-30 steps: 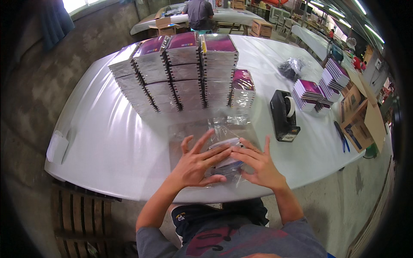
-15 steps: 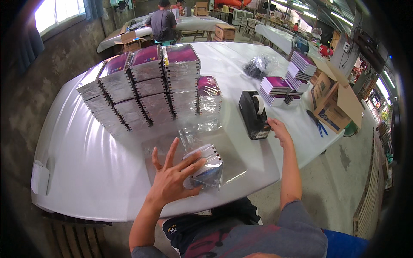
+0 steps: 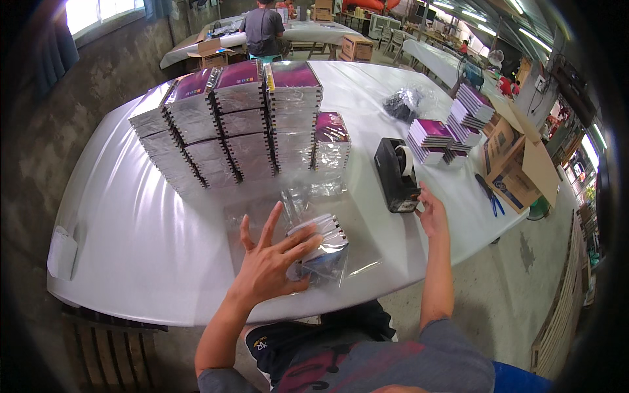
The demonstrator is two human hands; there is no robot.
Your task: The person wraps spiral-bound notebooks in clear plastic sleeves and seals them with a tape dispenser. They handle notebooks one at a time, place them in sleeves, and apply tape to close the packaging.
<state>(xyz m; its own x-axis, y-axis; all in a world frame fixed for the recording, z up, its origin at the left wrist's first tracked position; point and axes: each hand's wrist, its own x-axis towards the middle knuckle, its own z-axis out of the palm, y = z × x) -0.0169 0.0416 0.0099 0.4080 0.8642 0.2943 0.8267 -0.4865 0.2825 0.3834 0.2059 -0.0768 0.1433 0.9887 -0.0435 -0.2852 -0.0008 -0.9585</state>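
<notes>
A small bundle of spiral-bound notebooks (image 3: pixel 333 230) in clear plastic wrap lies near the table's front edge. My left hand (image 3: pixel 267 261) steadies it, with index and middle fingers across its top and the thumb at its near left side. The other fingers stick up, spread. To the right stands a black tape dispenser (image 3: pixel 391 175) with a white-cored roll. At its front end is my right hand (image 3: pixel 434 213), fingers bent close to the cutting edge. Any tape in those fingers is too fine to see. A clear plastic sheet (image 3: pixel 364 267) lies under and around the bundle.
Tall stacks of wrapped notebooks (image 3: pixel 242 121) stand at the back left. Loose purple-covered notebooks (image 3: pixel 432 134), blue-handled pliers (image 3: pixel 490 195) and an open carton (image 3: pixel 517 170) are on the right. A plastic bag with dark contents (image 3: pixel 401 105) lies behind the dispenser. A person (image 3: pixel 263 33) sits farther off.
My right hand has drawn slightly toward me from the dispenser's front end. My left hand stays on the bundle. The whole view has shifted a little.
</notes>
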